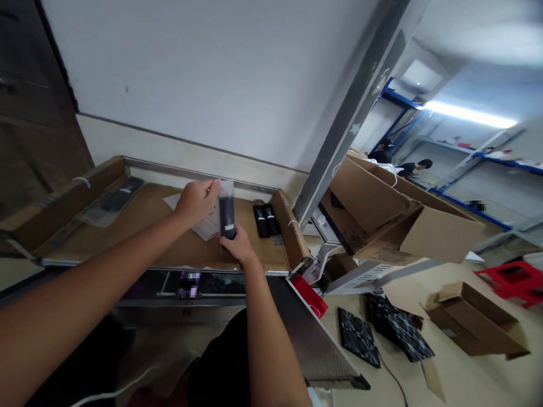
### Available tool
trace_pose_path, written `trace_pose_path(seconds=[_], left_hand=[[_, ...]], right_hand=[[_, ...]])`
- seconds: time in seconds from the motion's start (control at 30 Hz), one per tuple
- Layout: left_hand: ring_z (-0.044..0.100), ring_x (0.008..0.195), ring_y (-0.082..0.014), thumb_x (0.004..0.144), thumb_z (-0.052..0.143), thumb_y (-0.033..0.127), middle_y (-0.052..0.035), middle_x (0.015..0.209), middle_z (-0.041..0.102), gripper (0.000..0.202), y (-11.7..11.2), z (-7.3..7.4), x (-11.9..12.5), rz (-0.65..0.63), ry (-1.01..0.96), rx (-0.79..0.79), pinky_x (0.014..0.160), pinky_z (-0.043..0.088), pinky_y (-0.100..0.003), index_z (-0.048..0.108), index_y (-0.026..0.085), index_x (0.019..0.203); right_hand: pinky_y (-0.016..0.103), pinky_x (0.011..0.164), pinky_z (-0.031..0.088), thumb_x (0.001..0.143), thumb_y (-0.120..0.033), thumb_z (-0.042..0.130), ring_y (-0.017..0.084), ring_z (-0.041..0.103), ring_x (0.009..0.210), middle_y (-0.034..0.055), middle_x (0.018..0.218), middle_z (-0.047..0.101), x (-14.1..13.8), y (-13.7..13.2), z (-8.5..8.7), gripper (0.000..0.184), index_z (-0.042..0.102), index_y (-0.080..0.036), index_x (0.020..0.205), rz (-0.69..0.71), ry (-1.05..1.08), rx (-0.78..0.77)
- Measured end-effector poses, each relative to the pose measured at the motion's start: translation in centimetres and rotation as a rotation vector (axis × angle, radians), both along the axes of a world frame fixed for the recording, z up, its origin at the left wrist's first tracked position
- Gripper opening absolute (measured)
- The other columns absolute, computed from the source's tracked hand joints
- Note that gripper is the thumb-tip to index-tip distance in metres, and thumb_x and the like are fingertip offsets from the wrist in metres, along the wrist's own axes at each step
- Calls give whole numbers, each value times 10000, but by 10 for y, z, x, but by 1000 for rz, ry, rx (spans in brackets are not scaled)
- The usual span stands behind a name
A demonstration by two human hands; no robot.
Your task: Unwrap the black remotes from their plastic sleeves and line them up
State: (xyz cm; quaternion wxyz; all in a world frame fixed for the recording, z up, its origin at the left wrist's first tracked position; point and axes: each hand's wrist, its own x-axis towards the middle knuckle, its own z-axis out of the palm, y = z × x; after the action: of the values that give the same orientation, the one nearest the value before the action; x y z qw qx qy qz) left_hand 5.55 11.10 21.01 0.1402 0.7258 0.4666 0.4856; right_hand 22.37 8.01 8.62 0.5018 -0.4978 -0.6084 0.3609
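Observation:
My left hand (pixel 198 200) pinches the top of a clear plastic sleeve (pixel 226 190) that holds a black remote-like device (pixel 228 217). My right hand (pixel 238 246) grips the bottom end of the same device from below. Both hands are raised over a flat cardboard sheet (pixel 164 226) lying on the worktop. Two more black devices (pixel 265 220) lie side by side on the cardboard just right of my hands. Another black device (pixel 120 194) in plastic rests at the far left of the cardboard. Some flat plastic bags (pixel 200 226) lie under my left hand.
An open cardboard box (pixel 389 216) stands right of a grey pillar (pixel 348 116). On the floor are a small cardboard box (pixel 477 320), black patterned panels (pixel 380 331) and a red stool (pixel 518 280). Two people (pixel 404 161) are far off by blue shelving.

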Motion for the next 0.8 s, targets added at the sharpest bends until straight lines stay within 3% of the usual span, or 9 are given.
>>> trace_pose_path(seconds=[0.1, 0.23, 0.33, 0.47, 0.67, 0.8], left_hand=[[581, 664, -190, 902, 558, 572, -40, 727, 660, 408, 5, 1, 0, 4, -18, -84, 610, 385, -281, 675, 185, 845], [611, 814, -234, 764, 731, 631, -90, 917, 709, 482, 13, 7, 2, 88, 31, -60, 684, 413, -304, 690, 196, 967], [553, 709, -213, 788, 704, 634, -68, 756, 655, 432, 20, 11, 3, 77, 137, -22, 646, 374, -311, 651, 206, 789], [404, 562, -169, 839, 646, 604, -26, 546, 489, 519, 28, 13, 2, 18, 253, 0, 589, 283, -315, 487, 219, 528], [415, 568, -154, 811, 655, 571, -16, 566, 519, 461, 24, 23, 1, 0, 198, 18, 578, 278, -308, 514, 210, 560], [425, 549, -137, 724, 700, 590, 11, 548, 518, 445, 22, 34, -3, -180, 274, -142, 539, 273, -278, 549, 199, 574]], right_hand=[[213, 556, 345, 630, -335, 692, 134, 392, 624, -58, 670, 473, -1, -1, 1, 240, 559, -201, 779, 1, -28, 24], [216, 563, 335, 628, -330, 656, 134, 367, 632, -55, 675, 438, -2, -4, 6, 213, 526, -209, 747, 42, -29, 77], [225, 574, 337, 623, -318, 643, 136, 370, 632, -56, 681, 446, -3, -5, 6, 203, 524, -211, 747, 46, -34, 85], [233, 586, 353, 625, -313, 662, 142, 393, 639, -56, 687, 467, -3, -5, 6, 208, 545, -206, 760, 42, -30, 99], [243, 609, 374, 655, -337, 697, 157, 436, 665, -41, 737, 540, -2, -5, 2, 243, 593, -200, 826, 13, -88, 116], [239, 591, 355, 677, -323, 698, 153, 439, 650, -49, 725, 547, -1, -5, -1, 224, 610, -197, 839, -3, -150, 126]])
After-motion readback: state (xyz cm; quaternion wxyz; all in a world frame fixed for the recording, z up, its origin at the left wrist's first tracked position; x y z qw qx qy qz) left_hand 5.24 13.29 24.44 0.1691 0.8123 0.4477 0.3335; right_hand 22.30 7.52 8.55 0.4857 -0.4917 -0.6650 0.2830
